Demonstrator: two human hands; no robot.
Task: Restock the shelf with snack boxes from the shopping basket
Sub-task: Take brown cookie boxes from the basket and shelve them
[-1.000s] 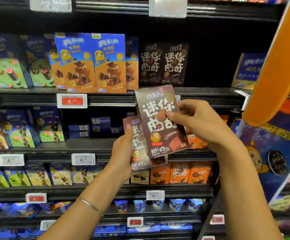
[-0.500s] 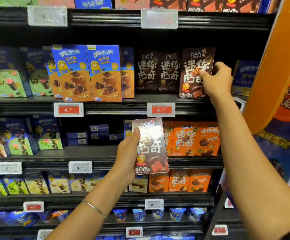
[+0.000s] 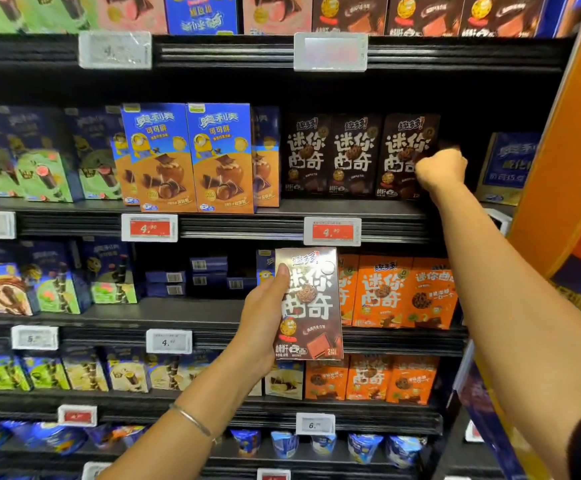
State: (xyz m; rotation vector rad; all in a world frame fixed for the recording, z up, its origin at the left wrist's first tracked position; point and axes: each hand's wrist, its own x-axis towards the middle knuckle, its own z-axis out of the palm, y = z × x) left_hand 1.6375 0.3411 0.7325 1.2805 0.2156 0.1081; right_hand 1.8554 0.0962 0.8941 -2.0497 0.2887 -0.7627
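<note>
Restocking under way: a person's left hand (image 3: 265, 317) grips a brown snack box (image 3: 311, 306) upright in front of the middle tiers, thumb along its left edge and fingers wrapped behind. On it we read "迷你曲奇" in large white characters and "趣多多!" at the top.

Above and to the right, the right hand (image 3: 441, 168) is curled into a fist against the right edge of the shelved brown box (image 3: 400, 157). That box is the rightmost of three matching boxes standing upright on the shelf (image 3: 351, 211). We cannot tell whether those fingers clasp the box or only press it. The neighbouring pair (image 3: 330, 154) carries the same lettering.

To their left stand blue Oreo boxes (image 3: 188, 157) marked "奥利奥 可可酥", with a yellow cartoon figure. Red price tags (image 3: 332, 232) on the shelf rail read "4.90". One tier down, partly hidden behind the held box, orange boxes (image 3: 400, 292) repeat "迷你曲奇". A white tag (image 3: 315, 424) lower down begins "6.". A thin bracelet (image 3: 192, 422) circles the left wrist. An orange panel (image 3: 566, 133) rises on the right, beside the outstretched arm.
</note>
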